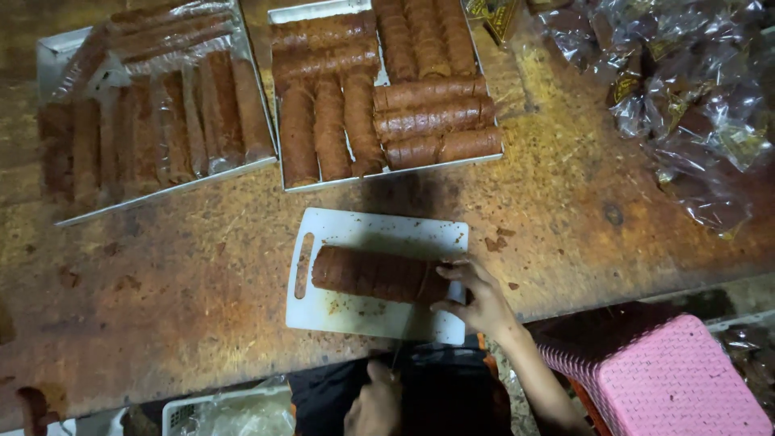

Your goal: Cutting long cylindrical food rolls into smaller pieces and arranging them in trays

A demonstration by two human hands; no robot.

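Two hands show in our single head view, looking straight down. Our right hand [476,297] rests at the right end of a long reddish-brown ridged roll [378,275] that lies on a white plastic cutting board with a slot handle [339,313]; its fingers curl loosely around that end, touching it, a half-closed grip steadying the roll and not lifting it. Our left hand [375,408] sits low at the near edge of the frame, well short of the board, closed around a thin dark handle whose upper part, likely a knife [397,355], points up toward the board; we cannot tell more of it in the shadow. The roll's long axis runs left to right across the board, so it lies crosswise to the line from our left hand, and our right hand is much the nearer of the two. The board rests on a worn, rust-brown stained bench [202,266] flecked with crumbs. Beyond it stand two metal trays, the nearer one [284,153] packed with bare rolls, the left one [60,56] with rolls under clear film. A heap of clear-wrapped pieces [686,105] lies at the far right, and a pink woven plastic stool [662,379] stands by our right forearm.
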